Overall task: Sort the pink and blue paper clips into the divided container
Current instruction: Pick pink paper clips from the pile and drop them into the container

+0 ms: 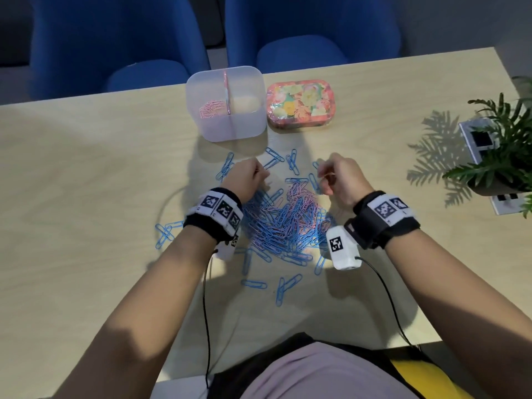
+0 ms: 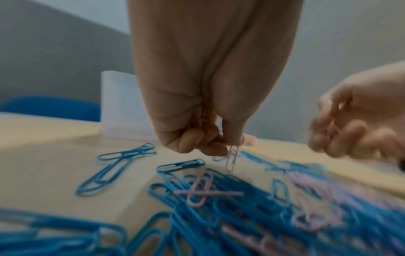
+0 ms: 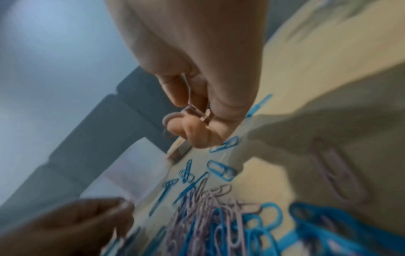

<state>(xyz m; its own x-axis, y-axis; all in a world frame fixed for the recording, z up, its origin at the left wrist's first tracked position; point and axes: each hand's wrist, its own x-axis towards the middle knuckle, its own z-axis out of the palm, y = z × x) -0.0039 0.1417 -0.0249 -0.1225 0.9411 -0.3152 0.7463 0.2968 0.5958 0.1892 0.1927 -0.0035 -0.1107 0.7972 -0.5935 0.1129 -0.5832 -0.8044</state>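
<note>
A heap of blue and pink paper clips (image 1: 283,223) lies mid-table, with loose blue ones scattered around it. Beyond it stands the clear divided container (image 1: 227,131); pink clips (image 1: 211,108) sit in its left compartment, and the right one looks bare. My left hand (image 1: 250,174) hovers over the heap's far left, fingers curled, pinching pink clips (image 2: 232,158), one dangling. My right hand (image 1: 335,175) is raised over the heap's far right and pinches pink clips (image 3: 192,110) between thumb and fingers.
A flowered tin (image 1: 300,103) sits right of the container. A potted plant (image 1: 506,151) and white socket boxes (image 1: 479,139) stand at the table's right edge. Blue chairs (image 1: 115,38) line the far side. Wrist-camera cables (image 1: 205,312) trail toward my body.
</note>
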